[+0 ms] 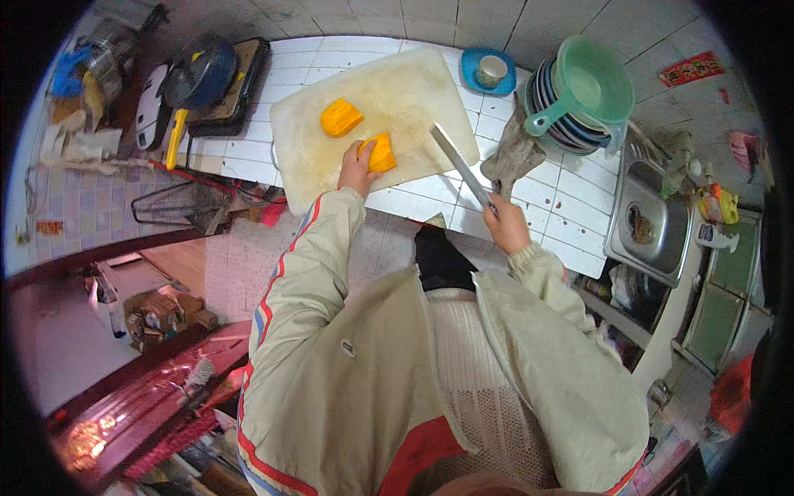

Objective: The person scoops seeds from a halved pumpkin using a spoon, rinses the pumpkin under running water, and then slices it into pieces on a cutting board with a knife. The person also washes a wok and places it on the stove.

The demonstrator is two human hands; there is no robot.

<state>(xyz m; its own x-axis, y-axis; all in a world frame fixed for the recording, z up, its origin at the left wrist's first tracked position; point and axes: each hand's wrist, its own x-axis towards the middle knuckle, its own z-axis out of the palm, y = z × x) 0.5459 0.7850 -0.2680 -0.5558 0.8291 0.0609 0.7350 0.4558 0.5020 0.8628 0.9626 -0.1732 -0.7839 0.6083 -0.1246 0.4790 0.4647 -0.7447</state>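
A large pale cutting board (413, 91) lies on the white-tiled counter. On it are two chunks of orange flesh that look like peeled pumpkin. The farther pumpkin piece (341, 118) lies loose near the board's middle. My left hand (357, 172) is closed on the nearer pumpkin piece (380, 154), holding it against the board. My right hand (506, 225) grips the handle of a long straight-bladed kitchen knife (463, 168). The blade points away and to the left, its tip over the right part of the board, apart from both pieces.
Right of the board lies a crumpled grey cloth (514, 153). Behind it are a cup (491, 71) on a blue dish (473, 66) and stacked plates under a green colander (589, 78). A metal sink (653, 194) is far right; a frying pan (203, 70) stands at left.
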